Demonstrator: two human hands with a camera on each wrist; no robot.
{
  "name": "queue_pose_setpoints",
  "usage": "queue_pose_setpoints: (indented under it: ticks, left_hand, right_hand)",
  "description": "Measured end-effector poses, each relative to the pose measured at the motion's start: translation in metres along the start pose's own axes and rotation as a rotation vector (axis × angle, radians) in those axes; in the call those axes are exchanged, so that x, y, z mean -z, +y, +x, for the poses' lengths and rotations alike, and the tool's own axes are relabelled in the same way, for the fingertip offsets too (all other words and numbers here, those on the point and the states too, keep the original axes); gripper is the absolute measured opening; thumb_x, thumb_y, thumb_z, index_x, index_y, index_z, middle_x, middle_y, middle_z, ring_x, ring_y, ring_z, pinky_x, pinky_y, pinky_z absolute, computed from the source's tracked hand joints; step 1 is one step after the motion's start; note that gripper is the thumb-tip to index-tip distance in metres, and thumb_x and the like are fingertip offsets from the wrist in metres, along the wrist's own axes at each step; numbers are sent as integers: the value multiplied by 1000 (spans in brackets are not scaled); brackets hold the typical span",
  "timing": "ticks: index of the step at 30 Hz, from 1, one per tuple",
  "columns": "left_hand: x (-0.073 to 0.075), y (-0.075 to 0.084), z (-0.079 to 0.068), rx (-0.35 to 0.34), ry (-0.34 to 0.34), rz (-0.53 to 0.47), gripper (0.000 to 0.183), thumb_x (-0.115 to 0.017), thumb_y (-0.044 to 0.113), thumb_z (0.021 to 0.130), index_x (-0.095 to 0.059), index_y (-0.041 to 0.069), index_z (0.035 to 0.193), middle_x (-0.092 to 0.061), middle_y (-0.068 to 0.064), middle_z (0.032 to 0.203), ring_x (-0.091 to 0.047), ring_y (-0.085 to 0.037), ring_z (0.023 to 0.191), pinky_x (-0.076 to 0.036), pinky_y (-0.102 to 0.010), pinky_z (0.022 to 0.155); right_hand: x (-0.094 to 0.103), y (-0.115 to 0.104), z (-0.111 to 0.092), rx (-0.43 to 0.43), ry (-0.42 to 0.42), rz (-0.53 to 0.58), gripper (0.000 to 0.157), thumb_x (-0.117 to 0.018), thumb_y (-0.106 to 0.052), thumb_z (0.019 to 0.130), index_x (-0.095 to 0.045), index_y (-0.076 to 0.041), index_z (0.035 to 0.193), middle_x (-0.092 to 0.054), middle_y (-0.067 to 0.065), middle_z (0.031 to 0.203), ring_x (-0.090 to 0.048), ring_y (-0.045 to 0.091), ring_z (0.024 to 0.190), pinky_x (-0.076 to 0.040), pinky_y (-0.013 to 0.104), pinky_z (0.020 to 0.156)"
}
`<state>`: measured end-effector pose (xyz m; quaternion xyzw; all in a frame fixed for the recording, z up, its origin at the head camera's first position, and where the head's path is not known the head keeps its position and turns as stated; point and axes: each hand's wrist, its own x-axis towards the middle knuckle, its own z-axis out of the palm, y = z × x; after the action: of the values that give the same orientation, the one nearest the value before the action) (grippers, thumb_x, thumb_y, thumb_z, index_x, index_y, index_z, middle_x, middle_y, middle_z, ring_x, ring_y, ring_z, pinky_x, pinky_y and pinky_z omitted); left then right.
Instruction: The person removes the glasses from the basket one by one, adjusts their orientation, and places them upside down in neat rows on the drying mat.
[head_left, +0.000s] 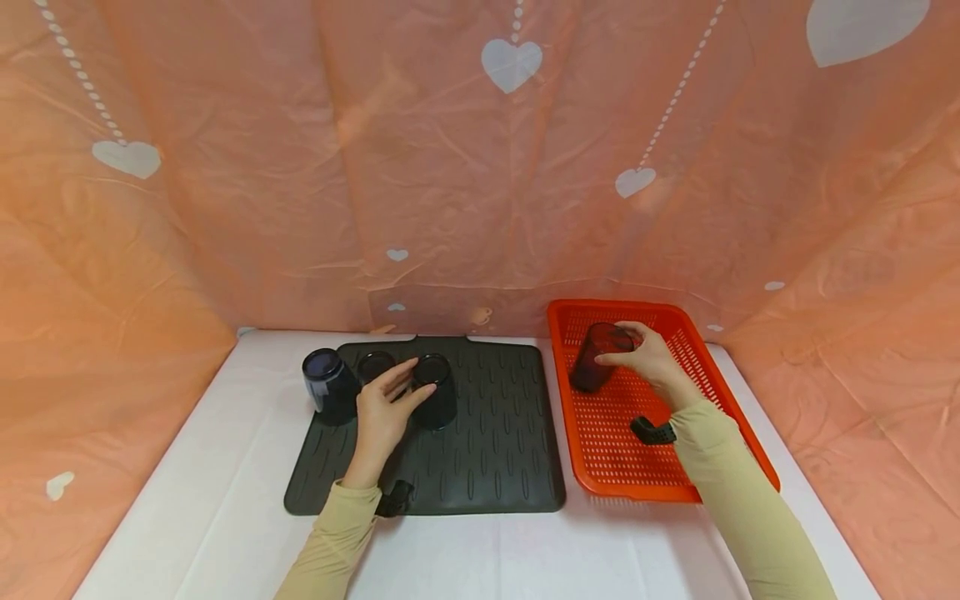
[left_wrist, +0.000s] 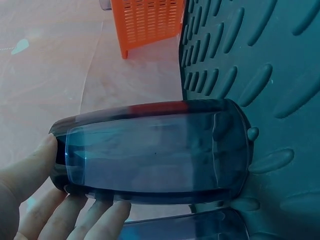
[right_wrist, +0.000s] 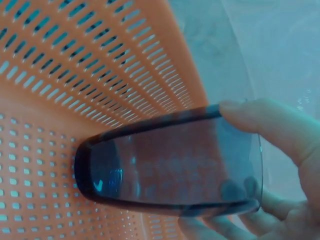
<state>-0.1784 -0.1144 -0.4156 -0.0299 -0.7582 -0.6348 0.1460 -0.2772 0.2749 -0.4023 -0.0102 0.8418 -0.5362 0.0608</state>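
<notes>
My left hand [head_left: 380,421] holds a dark blue drinking glass [head_left: 437,404] near its top end, thumb on one side and fingers on the other. Up close, this glass [left_wrist: 155,152] stands upside down, its rim on the dark drying mat [head_left: 495,433]. Two more dark glasses are to its left: one [head_left: 330,392] at the mat's left edge, another [head_left: 375,364] partly hidden behind my fingers. Over on the right, my right hand [head_left: 651,360] grips another dark glass [head_left: 596,358] near the rim inside the orange basket [head_left: 592,479]. Its thick base [right_wrist: 85,170] points down toward the basket floor.
A white tablecloth [head_left: 210,500] lies under the mat and basket, which stand side by side with a narrow gap between them. Behind and at both sides hang orange sheets [head_left: 450,167] with white hearts. Dark straps [head_left: 652,431] sit at both wrists.
</notes>
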Motion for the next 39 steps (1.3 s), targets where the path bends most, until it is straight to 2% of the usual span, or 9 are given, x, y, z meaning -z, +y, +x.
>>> queue_pose_setpoints:
  ticks: [6,11,14,20,29,33,39]
  left_hand:
    - [1,0,0,-6,-4,6,48,-76,0,80,-60,-7,124,-57,-25,125,-55,-40,115,-47,-52,92]
    - [1,-1,0,-18,-6,15,47,-76,0,80,-60,-7,124,-57,-25,125,-55,-41,115,-47,-51,92]
    - [0,-1,1,-19,-7,12,47,-76,0,80,-60,-6,124,-57,-25,125,-55,-41,115,-47,-51,92]
    - [-1,-4,1,-18,-1,19,47,-75,-1,80,-60,-7,124,-57,-25,125,-55,-41,114,-47,-51,91]
    - [0,-4,1,-19,-14,24,46,-74,2,82,-59,-7,125,-56,-25,126,-54,-41,115,-48,-49,92]
    - [0,-3,2,-7,-12,26,46,-74,1,82,-59,-7,125,-56,-26,126,-54,-41,115,-48,-48,92]
    - [0,-2,2,4,-6,33,46,-74,3,82,-59,-6,125,-56,-25,126,-54,-41,115,-48,-48,92]
  right_hand:
    - [6,-3,-11,6,40,78,82,-78,-17,81,-30,-1,146,-30,20,148,-32,36,131,-36,45,101]
    - [13,-7,-18,6,59,84,83,-78,-20,82,-30,-3,146,-29,16,149,-35,33,128,-43,26,87]
    - [16,-10,-22,1,65,102,82,-79,-21,82,-30,-3,146,-29,16,149,-36,33,128,-45,21,81]
    - [19,-15,-27,-1,73,129,83,-79,-22,82,-31,-4,146,-32,16,148,-36,31,127,-46,21,81]
    - [20,-25,-34,28,85,208,80,-78,-16,82,-32,-9,146,-31,12,148,-38,27,125,-49,19,76]
    - [20,-32,-39,46,91,244,75,-79,-15,81,-37,-10,143,-37,9,143,-43,26,120,-49,19,76]
    - [18,-41,-42,87,106,269,75,-81,-13,79,-39,-9,141,-39,8,140,-51,17,109,-50,18,75]
